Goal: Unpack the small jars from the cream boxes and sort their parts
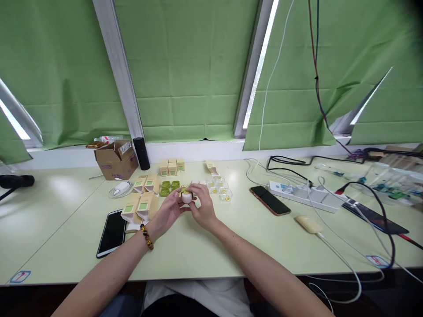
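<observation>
Grips white-and-green round item (pixel 187 197) near ctr of view, over pale table (pixel 201 255), w/ both hands. Has L hand (pixel 170 206) on item's 8 o'clk side, w/ fingers curled in on it; has R hand (pixel 203 208) on 4 o'clk side, w/ thumb & fingers pinching. Shows green on top of item, white below. Can't tell exact contact of each finger, w/ some hidden. Wears beaded bracelet (pixel 146 237) on L wrist.

Going by clock from item: has green square cups (pixel 165 192) at 10, just beside L hand; clear cups (pixel 225 195) w/ yellow bits at 2–3, near R hand. Has 4 cream cartons (pixel 147 204) w/ green windows at 9–10, nearest 2 just past L wrist; 3 small cartons (pixel 172 168) grouped at 11; 1 loose carton (pixel 210 166) at 1.

Farther out: has white-edged phone (pixel 111 232) at 8, white charger (pixel 120 189) w/ coiled cord at 9, cardboard box (pixel 115 165) at 10, black cylinder (pixel 141 154) btwn 10 & 11, green blinds (pixel 185 66) at 12, orange-edged phone (pixel 270 200) at 3, pwr strip (pixel 306 200) past that, also at 3, & cream rounded block (pixel 308 224) btwn 3 & 4.
</observation>
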`<state>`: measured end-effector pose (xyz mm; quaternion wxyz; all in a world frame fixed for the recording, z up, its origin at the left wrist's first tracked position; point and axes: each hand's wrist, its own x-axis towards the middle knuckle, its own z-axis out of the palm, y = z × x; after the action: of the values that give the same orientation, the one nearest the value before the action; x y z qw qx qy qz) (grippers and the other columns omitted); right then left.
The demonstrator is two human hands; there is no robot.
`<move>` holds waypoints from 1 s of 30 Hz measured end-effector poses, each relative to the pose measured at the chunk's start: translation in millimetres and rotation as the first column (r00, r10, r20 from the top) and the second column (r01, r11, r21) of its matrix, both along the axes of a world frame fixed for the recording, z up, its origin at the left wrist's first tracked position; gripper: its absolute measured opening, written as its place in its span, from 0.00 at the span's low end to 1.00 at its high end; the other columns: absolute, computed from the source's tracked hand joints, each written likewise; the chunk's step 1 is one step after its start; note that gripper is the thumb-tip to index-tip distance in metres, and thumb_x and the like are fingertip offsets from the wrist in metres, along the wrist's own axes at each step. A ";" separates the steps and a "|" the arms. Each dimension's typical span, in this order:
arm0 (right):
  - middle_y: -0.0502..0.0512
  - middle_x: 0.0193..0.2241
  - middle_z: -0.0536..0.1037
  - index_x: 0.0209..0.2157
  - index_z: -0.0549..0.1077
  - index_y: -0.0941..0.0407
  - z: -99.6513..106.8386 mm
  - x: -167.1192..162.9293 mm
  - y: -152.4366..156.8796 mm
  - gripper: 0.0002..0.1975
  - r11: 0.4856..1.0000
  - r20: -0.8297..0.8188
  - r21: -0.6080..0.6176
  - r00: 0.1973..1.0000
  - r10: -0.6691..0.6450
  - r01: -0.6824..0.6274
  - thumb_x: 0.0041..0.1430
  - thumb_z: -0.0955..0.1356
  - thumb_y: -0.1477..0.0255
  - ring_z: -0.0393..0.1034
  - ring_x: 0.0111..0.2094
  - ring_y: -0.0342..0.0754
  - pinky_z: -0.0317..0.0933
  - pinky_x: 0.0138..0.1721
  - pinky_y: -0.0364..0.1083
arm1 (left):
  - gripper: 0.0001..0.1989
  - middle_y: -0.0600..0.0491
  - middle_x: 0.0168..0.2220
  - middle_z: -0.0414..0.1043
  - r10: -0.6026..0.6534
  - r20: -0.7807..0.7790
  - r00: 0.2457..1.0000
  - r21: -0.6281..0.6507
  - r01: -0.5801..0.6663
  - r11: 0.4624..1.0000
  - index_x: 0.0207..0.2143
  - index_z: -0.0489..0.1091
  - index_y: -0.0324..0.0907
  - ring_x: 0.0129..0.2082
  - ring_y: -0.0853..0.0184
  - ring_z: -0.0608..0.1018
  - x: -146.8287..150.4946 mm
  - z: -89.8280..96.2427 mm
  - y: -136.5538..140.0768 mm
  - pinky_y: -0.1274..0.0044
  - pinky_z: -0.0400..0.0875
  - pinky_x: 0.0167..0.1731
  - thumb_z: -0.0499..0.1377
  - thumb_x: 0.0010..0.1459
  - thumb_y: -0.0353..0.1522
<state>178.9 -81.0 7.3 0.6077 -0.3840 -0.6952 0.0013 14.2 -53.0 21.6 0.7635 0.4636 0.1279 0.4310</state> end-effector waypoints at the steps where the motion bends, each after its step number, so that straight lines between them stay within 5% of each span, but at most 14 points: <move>1: 0.59 0.52 0.75 0.53 0.73 0.47 -1.0 1.8 0.6 0.24 1.000 0.047 0.015 0.999 -0.018 0.017 0.57 0.65 0.82 0.69 0.55 0.59 0.68 0.55 0.62 | 0.19 0.44 0.51 0.77 0.010 -0.019 1.000 0.022 -0.010 1.000 0.53 0.73 0.45 0.49 0.57 0.80 0.3 1.0 -1.2 0.65 0.76 0.48 0.65 0.64 0.44; 7: 0.59 0.54 0.73 0.60 0.69 0.43 -7.0 5.8 3.0 0.31 0.997 0.249 0.080 0.968 -0.017 -0.003 0.58 0.64 0.82 0.68 0.56 0.61 0.67 0.55 0.64 | 0.16 0.46 0.45 0.75 0.021 -0.022 1.000 0.059 -0.020 0.998 0.48 0.76 0.40 0.42 0.63 0.78 2.6 1.6 -1.9 0.70 0.76 0.45 0.67 0.62 0.41; 11: 0.64 0.59 0.68 0.66 0.58 0.47 -4.8 3.4 -0.2 0.36 0.998 0.103 0.043 0.993 -0.059 0.054 0.57 0.67 0.79 0.63 0.61 0.64 0.66 0.57 0.66 | 0.15 0.46 0.45 0.76 0.010 0.040 0.999 -0.026 -0.009 1.000 0.48 0.75 0.41 0.45 0.60 0.79 0.7 4.6 -1.5 0.66 0.74 0.50 0.68 0.61 0.36; 17: 0.62 0.55 0.68 0.59 0.62 0.50 -3.4 -1.6 -1.0 0.30 0.992 -0.160 -0.123 0.987 -0.023 0.003 0.56 0.71 0.75 0.67 0.54 0.58 0.71 0.49 0.57 | 0.14 0.44 0.47 0.78 0.043 0.109 0.993 -0.111 -0.031 0.993 0.52 0.73 0.42 0.48 0.57 0.80 -1.4 9.5 -0.7 0.65 0.73 0.51 0.63 0.64 0.33; 23: 0.58 0.50 0.72 0.54 0.67 0.50 -3.1 -7.1 -3.7 0.24 0.979 -0.111 -0.190 0.992 0.055 -0.075 0.56 0.74 0.73 0.68 0.49 0.56 0.69 0.48 0.56 | 0.15 0.45 0.48 0.77 0.055 0.085 0.995 -0.115 -0.045 0.992 0.53 0.72 0.43 0.41 0.61 0.79 -3.1 7.6 1.0 0.69 0.74 0.42 0.62 0.63 0.32; 30: 0.61 0.54 0.70 0.58 0.62 0.50 -8.0 -11.6 -4.1 0.31 0.988 -0.091 -0.136 0.994 0.061 -0.073 0.54 0.73 0.74 0.68 0.54 0.59 0.69 0.54 0.59 | 0.17 0.46 0.47 0.77 0.013 0.069 0.998 -0.126 -0.004 0.992 0.55 0.72 0.43 0.40 0.63 0.80 -2.0 5.1 -1.4 0.69 0.76 0.42 0.62 0.63 0.32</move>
<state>167.2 -85.1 -0.7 0.6085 -0.4016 -0.6790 0.0866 12.1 -54.4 26.6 0.7933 0.3987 0.1300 0.4414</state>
